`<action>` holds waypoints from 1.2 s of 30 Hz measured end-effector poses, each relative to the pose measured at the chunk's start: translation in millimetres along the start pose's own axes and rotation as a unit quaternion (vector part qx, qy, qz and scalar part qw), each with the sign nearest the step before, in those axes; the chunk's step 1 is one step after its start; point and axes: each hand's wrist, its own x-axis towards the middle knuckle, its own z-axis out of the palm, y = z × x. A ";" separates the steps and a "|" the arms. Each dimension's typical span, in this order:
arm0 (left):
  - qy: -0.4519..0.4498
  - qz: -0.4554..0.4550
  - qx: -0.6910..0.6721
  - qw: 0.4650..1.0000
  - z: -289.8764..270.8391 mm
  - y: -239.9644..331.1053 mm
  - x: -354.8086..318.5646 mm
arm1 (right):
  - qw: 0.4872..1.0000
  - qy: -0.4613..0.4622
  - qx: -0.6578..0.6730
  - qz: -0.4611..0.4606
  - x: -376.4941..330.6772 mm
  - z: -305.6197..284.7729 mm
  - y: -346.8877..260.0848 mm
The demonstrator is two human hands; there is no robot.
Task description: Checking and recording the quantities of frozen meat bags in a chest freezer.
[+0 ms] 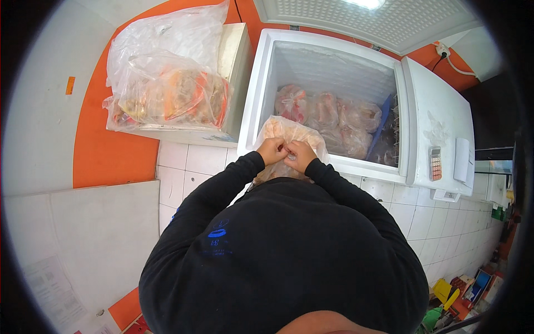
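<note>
Close in front of my body, at the near rim of an open chest freezer [256, 106], is a clear plastic bag [295, 131] filled with pale, light-orange food pieces. My left hand [272, 151] and my right hand [301, 156] meet over the bag, their fingers closed and pinching its gathered plastic. The fingertips nearly touch each other. My torso and hands cover the bag's lower part. Inside the freezer lie several frosty bags of pinkish meat [322, 110], one of them knotted at the top [291, 104].
The freezer's lid [378, 25] stands raised behind. On its right top rest a calculator [435, 163] and a white pad [461, 160]. A blue divider [381, 127] stands inside. At left, a large plastic bag of packets [172, 97] sits on a white cabinet [233, 61].
</note>
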 end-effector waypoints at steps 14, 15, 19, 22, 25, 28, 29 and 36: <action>-0.071 0.077 0.098 0.990 -25.7 8.9 5.8 | 0.992 0.017 0.020 0.121 0.7 2.0 -1.6; -0.081 0.098 0.118 0.985 -26.4 13.3 6.1 | 0.992 0.019 0.018 0.120 -1.1 0.9 -1.9; -0.052 0.079 0.131 0.987 -22.4 13.9 -3.2 | 0.994 -0.016 -0.076 0.075 -3.8 -4.4 -8.7; 0.015 0.017 0.067 0.997 -11.7 12.7 -12.1 | 0.991 -0.091 -0.051 0.085 2.4 -14.1 -4.9; 0.076 -0.042 0.025 0.996 -3.0 13.5 -17.8 | 0.980 -0.159 0.020 0.115 13.1 -21.2 6.9; 0.098 -0.064 -0.009 0.993 2.3 14.9 -18.4 | 0.979 -0.186 0.056 0.059 23.4 -14.9 45.5; 0.099 -0.062 -0.010 0.993 3.4 15.1 -18.7 | 0.948 -0.224 0.174 0.144 27.0 -14.8 51.9; 0.126 -0.149 -0.157 0.968 14.7 -0.5 -22.1 | 0.921 -0.205 0.288 0.162 21.3 -0.9 34.4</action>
